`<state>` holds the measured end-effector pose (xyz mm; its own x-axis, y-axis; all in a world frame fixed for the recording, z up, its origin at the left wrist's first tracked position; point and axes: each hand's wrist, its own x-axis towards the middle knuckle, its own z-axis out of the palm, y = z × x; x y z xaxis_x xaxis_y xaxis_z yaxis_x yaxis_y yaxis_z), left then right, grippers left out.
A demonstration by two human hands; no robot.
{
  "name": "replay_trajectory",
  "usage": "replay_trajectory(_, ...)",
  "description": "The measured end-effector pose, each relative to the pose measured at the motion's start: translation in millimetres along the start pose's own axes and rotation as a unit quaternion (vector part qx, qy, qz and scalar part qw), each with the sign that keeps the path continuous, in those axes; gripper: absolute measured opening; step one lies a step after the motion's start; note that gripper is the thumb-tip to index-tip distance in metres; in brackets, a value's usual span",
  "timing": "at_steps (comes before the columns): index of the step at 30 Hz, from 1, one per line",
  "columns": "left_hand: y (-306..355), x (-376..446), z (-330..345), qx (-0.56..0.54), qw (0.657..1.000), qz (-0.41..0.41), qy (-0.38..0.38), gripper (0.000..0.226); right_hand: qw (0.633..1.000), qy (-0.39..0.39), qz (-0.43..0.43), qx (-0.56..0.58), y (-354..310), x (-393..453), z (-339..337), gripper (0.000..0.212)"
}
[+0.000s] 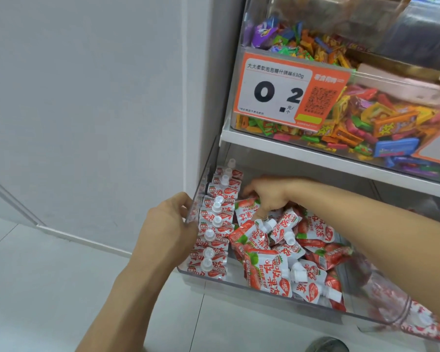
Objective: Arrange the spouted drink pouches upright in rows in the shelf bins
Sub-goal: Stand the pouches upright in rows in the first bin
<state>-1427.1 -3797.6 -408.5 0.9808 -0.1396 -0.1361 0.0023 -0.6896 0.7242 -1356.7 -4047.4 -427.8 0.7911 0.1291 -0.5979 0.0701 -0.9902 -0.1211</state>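
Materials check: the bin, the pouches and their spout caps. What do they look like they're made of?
Bin: clear rigid plastic, probably acrylic; pouches show through its glossy walls.
Pouches: flexible printed film, likely laminated plastic; shiny, creased, slumped in the loose pile.
Spout caps: translucent white moulded plastic, ridged, fairly matte.
The left hand holds the bin's left wall; the right hand grips a pouch.

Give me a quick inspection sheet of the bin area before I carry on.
Surface: clear bin on the bottom shelf.
Job's things: upright row of pouches along the left wall; loose pouches heaped to the right.
Clutter: nothing seen.
Hands: left hand grips the bin's left wall; right hand reaches into the heap, grip unclear.
Cables: nothing seen.
Surroundings: candy bin with price tag above; white wall left.
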Motion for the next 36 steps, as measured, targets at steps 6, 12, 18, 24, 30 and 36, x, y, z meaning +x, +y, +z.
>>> replay_trajectory(6, 6.8, -0.1, 0.6, 0.000, 1.000, -0.014, 0.001, 0.007, 0.995, 0.071, -0.057, 0.046, 5.6, -22.3, -5.5, 0.058)
replay_trajectory(12, 15.8, -2.7, -2.1, 0.039, 0.998, -0.001, 0.058, 0.030, 0.956, 0.261, -0.031, 0.129, 9.2, -86.2, -2.2, 0.074)
replay_trajectory(18, 52.9, -18.2, -2.8, -0.126, 0.979, 0.154, -0.055, 0.053, 0.800, 0.434, 0.038, 0.412, -12.9, -144.6, 39.0, 0.082)
replay_trajectory(24, 64.9, -35.0, 11.9, -0.222, 0.950, 0.133, -0.175, 0.024, 0.726, 0.426, -0.044, 0.537, -40.8, -147.3, 62.5, 0.053)
replay_trajectory(30, 56.3, -27.5, -17.2, -0.275, 0.953, 0.121, 0.027, 0.023, 0.824, 0.408, -0.040, 0.391, -13.7, -152.8, 65.5, 0.018)
replay_trajectory(36, 57.9, -32.4, -16.2, -0.319, 0.940, 0.116, 0.032, 0.017, 0.969, 0.242, -0.039, 0.045, -49.5, -122.3, 97.1, 0.090)
